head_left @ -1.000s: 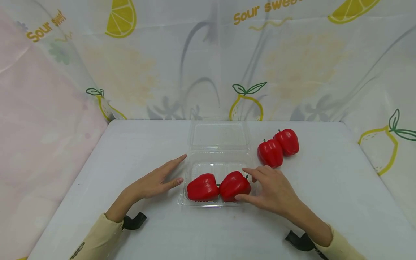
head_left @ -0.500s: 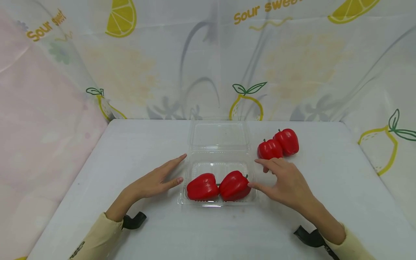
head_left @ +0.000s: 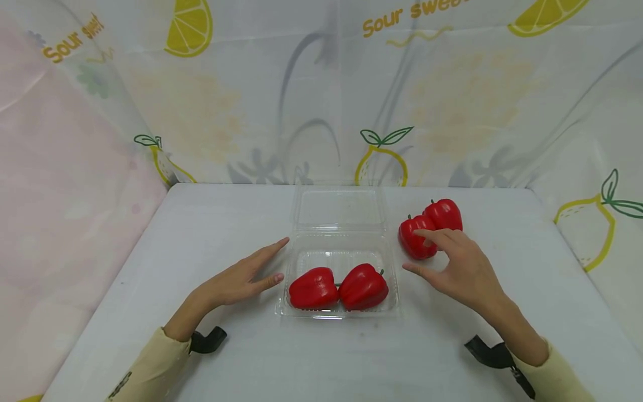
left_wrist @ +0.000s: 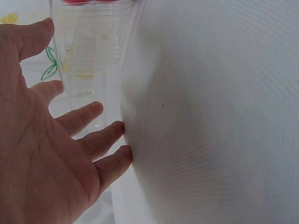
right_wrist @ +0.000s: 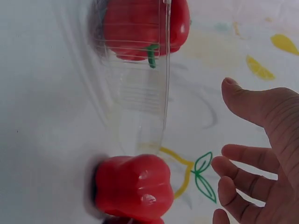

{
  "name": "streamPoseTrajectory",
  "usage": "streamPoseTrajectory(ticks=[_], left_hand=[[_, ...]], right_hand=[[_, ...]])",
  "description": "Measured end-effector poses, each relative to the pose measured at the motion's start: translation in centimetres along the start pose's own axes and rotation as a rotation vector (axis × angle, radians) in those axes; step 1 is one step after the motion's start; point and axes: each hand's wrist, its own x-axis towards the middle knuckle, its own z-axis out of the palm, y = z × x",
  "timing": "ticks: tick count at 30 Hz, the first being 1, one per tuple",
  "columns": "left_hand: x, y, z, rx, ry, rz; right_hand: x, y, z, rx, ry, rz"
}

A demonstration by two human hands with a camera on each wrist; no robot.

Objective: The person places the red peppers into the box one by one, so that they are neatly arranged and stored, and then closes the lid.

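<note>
A clear plastic clamshell box [head_left: 326, 260] lies at mid table, its lid [head_left: 339, 207] folded back flat. Two red bell peppers sit in its near half, a left one [head_left: 313, 288] and a right one [head_left: 364, 287]. My left hand [head_left: 242, 282] rests beside the box's left edge, fingers extended and holding nothing. To the right of the box, my right hand [head_left: 461, 269] is spread with nothing in it. Its fingers overlap the nearer loose red bell pepper [head_left: 416, 245]; in the right wrist view this pepper [right_wrist: 135, 184] stands apart from the fingers [right_wrist: 247, 177].
Another loose red bell pepper [head_left: 444, 213] touches the nearer one from behind, partly covered by my right hand. White cloth covers the table [head_left: 311, 363]. A lemon-print curtain [head_left: 311, 89] hangs along the back and sides.
My right hand has left the right pepper in the box and moved right and away from me, toward the loose peppers. My left hand has stayed put.
</note>
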Motion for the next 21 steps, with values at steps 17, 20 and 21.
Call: streamPoseTrajectory(ticks=[17,20,21], left_hand=[[0.0,-0.2,0.1,0.006,0.005,0.003],[0.0,-0.2,0.1,0.010,0.005,-0.002],[0.1,-0.2,0.1,0.013,0.005,-0.004]], right_hand=[[1.1,3.3,-0.7,0.007,-0.051,0.086],[1.2,3.8,-0.7,0.015,-0.054,0.096],[1.3,4.1,-0.7,0.017,-0.055,0.100]])
